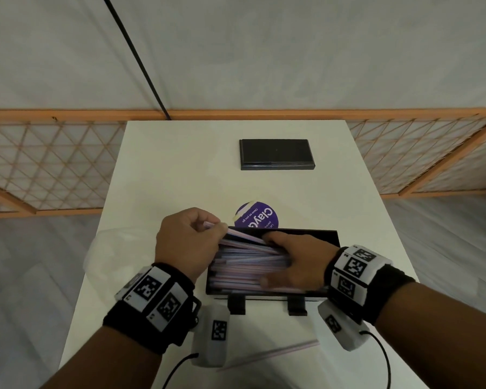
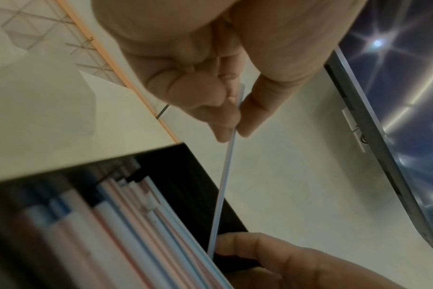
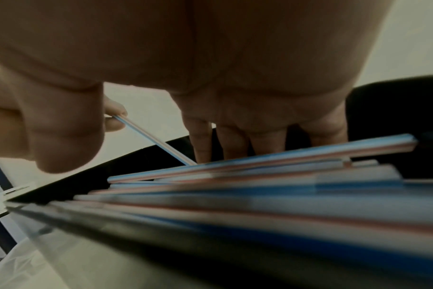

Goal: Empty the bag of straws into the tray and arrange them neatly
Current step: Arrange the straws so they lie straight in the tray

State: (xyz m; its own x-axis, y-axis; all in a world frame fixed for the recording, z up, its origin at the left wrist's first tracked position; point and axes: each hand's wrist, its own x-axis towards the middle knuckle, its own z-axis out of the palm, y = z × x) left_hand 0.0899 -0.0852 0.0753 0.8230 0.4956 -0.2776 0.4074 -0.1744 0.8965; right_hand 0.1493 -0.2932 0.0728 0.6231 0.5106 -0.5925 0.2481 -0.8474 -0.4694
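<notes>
A black tray (image 1: 330, 237) on the white table holds a pile of pink, white and blue striped straws (image 1: 247, 266). My left hand (image 1: 190, 240) hovers at the tray's far left corner and pinches one straw (image 2: 226, 172) between thumb and fingers; that straw slants down into the tray (image 2: 191, 176). My right hand (image 1: 295, 262) lies palm down on the pile, fingers straight and spread over the straws (image 3: 260, 170). The pinched straw (image 3: 156, 139) also shows in the right wrist view. An empty clear plastic bag (image 1: 115, 248) lies left of the tray.
One or two loose straws (image 1: 270, 355) lie on the table near the front edge. A purple round sticker (image 1: 257, 216) sits just behind the tray. A second black tray (image 1: 275, 154) stands at the back. A laptop edge (image 2: 373, 140) appears in the left wrist view.
</notes>
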